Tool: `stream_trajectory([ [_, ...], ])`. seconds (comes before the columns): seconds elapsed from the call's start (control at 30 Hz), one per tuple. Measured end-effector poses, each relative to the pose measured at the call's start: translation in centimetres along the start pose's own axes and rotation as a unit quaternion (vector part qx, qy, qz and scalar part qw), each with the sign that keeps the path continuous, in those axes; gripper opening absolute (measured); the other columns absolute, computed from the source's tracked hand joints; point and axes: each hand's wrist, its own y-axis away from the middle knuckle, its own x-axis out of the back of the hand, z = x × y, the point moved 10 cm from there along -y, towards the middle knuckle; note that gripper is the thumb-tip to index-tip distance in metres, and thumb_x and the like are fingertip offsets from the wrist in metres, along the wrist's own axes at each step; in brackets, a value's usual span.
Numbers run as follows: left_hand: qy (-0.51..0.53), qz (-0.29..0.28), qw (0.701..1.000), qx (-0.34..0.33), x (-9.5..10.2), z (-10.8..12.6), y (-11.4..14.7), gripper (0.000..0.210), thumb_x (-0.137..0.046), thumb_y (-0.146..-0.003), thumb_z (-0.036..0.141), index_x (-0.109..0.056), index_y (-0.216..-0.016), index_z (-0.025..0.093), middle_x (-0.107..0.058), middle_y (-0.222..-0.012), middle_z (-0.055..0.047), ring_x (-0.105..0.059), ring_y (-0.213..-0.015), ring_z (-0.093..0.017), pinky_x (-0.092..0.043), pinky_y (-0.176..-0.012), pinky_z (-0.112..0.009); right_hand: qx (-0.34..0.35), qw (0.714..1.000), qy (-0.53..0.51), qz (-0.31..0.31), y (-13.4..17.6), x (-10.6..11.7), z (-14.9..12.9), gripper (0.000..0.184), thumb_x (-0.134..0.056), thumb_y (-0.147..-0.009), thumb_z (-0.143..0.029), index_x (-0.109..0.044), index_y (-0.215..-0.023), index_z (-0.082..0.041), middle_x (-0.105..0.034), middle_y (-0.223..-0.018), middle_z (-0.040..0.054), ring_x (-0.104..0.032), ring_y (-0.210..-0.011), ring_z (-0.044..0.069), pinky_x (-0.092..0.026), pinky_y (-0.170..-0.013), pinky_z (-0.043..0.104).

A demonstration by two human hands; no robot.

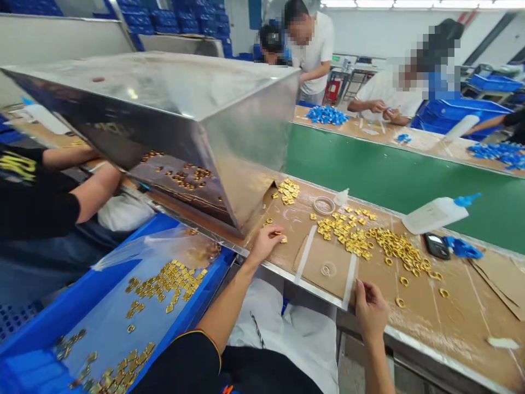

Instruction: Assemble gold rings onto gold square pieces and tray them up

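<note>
My left hand (266, 244) is on the cardboard-covered bench by the corner of the metal hood, its fingers pinched at a small gold square piece (284, 239). A gold ring (268, 221) lies just behind that hand. At the bench's front edge, my right hand (372, 311) has its fingers curled in with thumb and forefinger close together; whatever they hold, if anything, is hidden. Between my hands, a cardboard patch (320, 279) held by white tape bears a small clear disc (328, 269). Farther back lie a heap of gold square pieces (344, 230) and a heap of gold rings (396, 246).
A large metal hood (254, 142) stands to the left. Below it is a blue bin (229, 268) with gold pieces on plastic film. A white squeeze bottle (430, 214), a tape roll (324, 205) and a small black device (437, 246) lie on the bench. Other people work nearby.
</note>
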Motion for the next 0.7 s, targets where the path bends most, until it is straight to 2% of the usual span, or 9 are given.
stream_trajectory([
  [0.13, 0.085, -0.017, 0.996, 0.037, -1.1, -0.2, 1.0, 0.045, -0.072, -0.081, 0.055, -0.078, -0.094, 0.012, -0.077, -0.077, -0.009, -0.068, -0.065, -0.017, -0.058, -0.064, -0.032, -0.004, 1.0, -0.022, -0.006, 0.3, -0.3, 1.2, 0.068, -0.049, -0.078, -0.087, -0.065, -0.076, -0.021, -0.069, -0.063, 0.0071, -0.061, -0.057, 0.022, -0.048, -0.056, 0.033],
  [0.27, 0.132, -0.06, 0.988, 0.055, -3.1, 1.1, 2.4, 0.058, -0.072, -0.079, 0.064, -0.076, -0.102, 0.012, -0.078, -0.076, -0.009, -0.063, -0.056, -0.013, -0.051, -0.052, -0.026, 0.0, 0.999, -0.046, -0.002, 0.7, -0.4, 1.9, 0.061, -0.05, -0.083, -0.079, -0.066, -0.081, -0.02, -0.069, -0.067, 0.0066, -0.061, -0.058, 0.02, -0.049, -0.057, 0.032],
  [0.37, 0.153, -0.085, 0.983, 0.062, -4.7, 1.8, 3.6, 0.058, -0.071, -0.08, 0.064, -0.075, -0.106, 0.012, -0.08, -0.078, -0.01, -0.059, -0.056, -0.011, -0.048, -0.052, -0.023, 0.005, 0.998, -0.055, 0.002, 0.8, -0.3, 2.0, 0.055, -0.051, -0.086, -0.073, -0.065, -0.082, -0.02, -0.069, -0.069, 0.0061, -0.06, -0.06, 0.02, -0.049, -0.059, 0.032],
  [0.5, 0.178, -0.118, 0.973, 0.082, -7.1, 1.6, 5.5, 0.056, -0.069, -0.083, 0.062, -0.073, -0.11, 0.013, -0.08, -0.078, -0.01, -0.057, -0.057, -0.01, -0.049, -0.057, -0.022, 0.008, 0.998, -0.057, 0.003, 0.9, -0.4, 2.1, 0.048, -0.053, -0.087, -0.067, -0.065, -0.082, -0.021, -0.068, -0.068, 0.0049, -0.06, -0.06, 0.019, -0.048, -0.059, 0.031],
  [0.7, 0.204, -0.138, 0.962, 0.12, -9.4, 0.3, 7.9, 0.047, -0.081, -0.076, 0.049, -0.071, -0.106, 0.014, -0.081, -0.088, -0.01, -0.068, -0.069, -0.014, -0.059, -0.07, -0.028, 0.028, 0.997, -0.065, -0.012, 1.1, -0.6, 1.8, 0.04, -0.051, -0.093, -0.058, -0.064, -0.086, -0.021, -0.065, -0.068, 0.0037, -0.058, -0.06, 0.018, -0.047, -0.057, 0.03],
])
